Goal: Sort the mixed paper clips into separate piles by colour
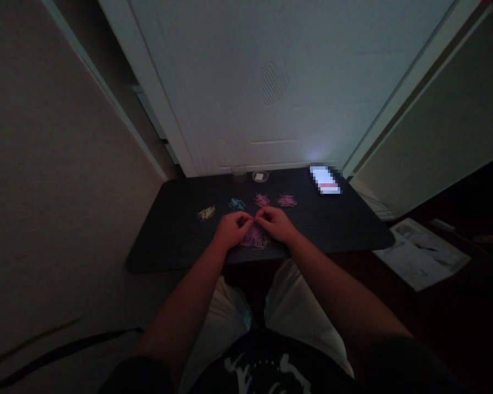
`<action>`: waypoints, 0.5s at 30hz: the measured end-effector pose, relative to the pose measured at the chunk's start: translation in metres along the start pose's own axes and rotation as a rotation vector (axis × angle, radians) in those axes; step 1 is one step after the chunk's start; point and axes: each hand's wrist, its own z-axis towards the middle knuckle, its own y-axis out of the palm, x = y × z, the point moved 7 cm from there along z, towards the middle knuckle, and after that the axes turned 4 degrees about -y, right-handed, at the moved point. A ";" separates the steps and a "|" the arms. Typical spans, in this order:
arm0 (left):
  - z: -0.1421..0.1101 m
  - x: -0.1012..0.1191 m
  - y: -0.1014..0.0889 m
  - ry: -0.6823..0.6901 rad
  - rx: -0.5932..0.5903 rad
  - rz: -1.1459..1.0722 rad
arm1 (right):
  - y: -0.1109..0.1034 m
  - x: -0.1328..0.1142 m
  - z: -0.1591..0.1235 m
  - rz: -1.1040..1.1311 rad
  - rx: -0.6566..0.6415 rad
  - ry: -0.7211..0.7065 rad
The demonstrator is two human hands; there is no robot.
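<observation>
My left hand [232, 229] and my right hand [277, 224] meet over a mixed pile of small coloured clips [255, 238] near the front edge of a low black table [168, 241]. Both hands have their fingers pinched together, fingertips almost touching each other; what they pinch is too small and dim to name. Behind the hands lie sorted little heaps: a yellowish heap [206, 213], a blue heap [237, 204], a pink heap [262, 200] and another pink heap [286, 201].
A lit phone [325, 180] lies at the table's far right. A clear cup [239, 173] and a small round lid or dish [260, 176] stand at the far edge, against a white door [271, 82]. Papers [421, 253] lie on the floor to the right.
</observation>
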 end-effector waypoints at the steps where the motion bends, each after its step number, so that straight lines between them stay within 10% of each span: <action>1: 0.000 -0.001 0.000 -0.002 0.001 0.008 | 0.000 0.000 0.000 0.005 -0.008 -0.004; 15: 0.001 -0.002 0.000 0.004 0.006 0.024 | -0.005 0.003 0.001 0.057 0.059 0.058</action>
